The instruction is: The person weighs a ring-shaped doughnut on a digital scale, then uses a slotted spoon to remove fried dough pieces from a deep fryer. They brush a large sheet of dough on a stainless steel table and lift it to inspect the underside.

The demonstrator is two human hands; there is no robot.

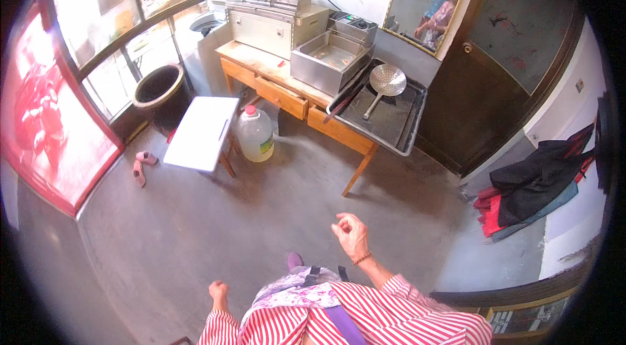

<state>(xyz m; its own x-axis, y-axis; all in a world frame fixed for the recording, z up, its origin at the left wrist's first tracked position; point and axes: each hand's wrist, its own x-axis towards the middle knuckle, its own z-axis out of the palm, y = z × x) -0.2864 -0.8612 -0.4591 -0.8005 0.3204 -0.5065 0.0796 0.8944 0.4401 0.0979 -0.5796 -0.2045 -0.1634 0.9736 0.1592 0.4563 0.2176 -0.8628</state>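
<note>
My right hand [351,237] is raised in front of my body, above the concrete floor [274,218]. Its fingers curl loosely, with a gap between thumb and forefinger, and nothing shows in it. Low on the left, my left hand [218,290] hangs with its fingers curled in, and I see no object in it. Neither hand touches anything. Ahead stands a wooden table [274,76] with drawers, bearing a stainless steel deep fryer [318,68] with liquid inside. A perforated metal skimmer [388,81] lies on a dark baking tray [391,122] overhanging the table's right end.
A white-topped stool [200,134] stands beside a plastic jug [256,135] with a red cap. Behind the stool is a large dark earthenware vat [161,95]. Pink shoes [142,164] lie near the red door [39,125]. Garments [538,183] hang at the right, past a brown door [469,105].
</note>
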